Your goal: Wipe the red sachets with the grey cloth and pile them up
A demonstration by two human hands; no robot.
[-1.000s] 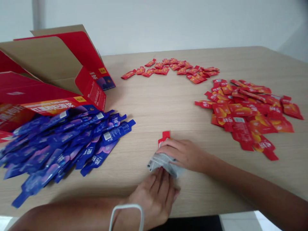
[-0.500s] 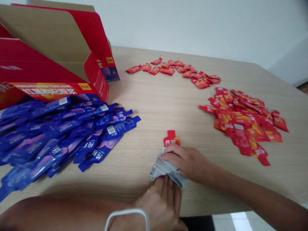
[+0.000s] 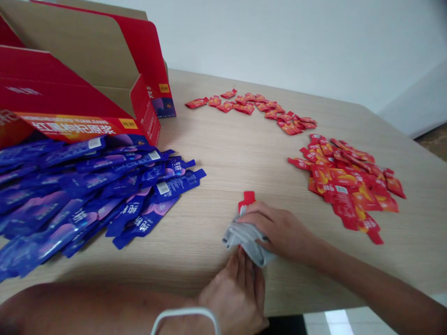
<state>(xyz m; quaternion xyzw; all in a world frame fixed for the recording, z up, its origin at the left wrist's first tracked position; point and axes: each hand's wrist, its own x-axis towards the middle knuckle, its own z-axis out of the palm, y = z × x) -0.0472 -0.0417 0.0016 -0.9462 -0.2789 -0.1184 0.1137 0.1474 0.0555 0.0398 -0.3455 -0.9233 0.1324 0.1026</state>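
A red sachet [image 3: 248, 199] lies on the table before me, its spout end pointing away. Over its middle, my right hand [image 3: 275, 232] grips a crumpled grey cloth [image 3: 246, 235], pressing it onto the sachet. My left hand [image 3: 232, 288], with a white band at the wrist, has its fingers together on the sachet's near end, just below the cloth. Only a sliver of red shows at those fingertips. Most of the sachet is hidden by the cloth and both hands.
Blue sachets [image 3: 122, 186] are heaped on the left, in front of open red cardboard boxes [image 3: 80, 107]. On the right lies a pile of red sachets [image 3: 345, 181]. More red sachets [image 3: 244, 108] form a loose row at the back of the table [image 3: 223, 153].
My right hand and the cloth have slid slightly forward along the sachet, covering more of its printed top. My left hand stays at the near end. The view has shifted a little.
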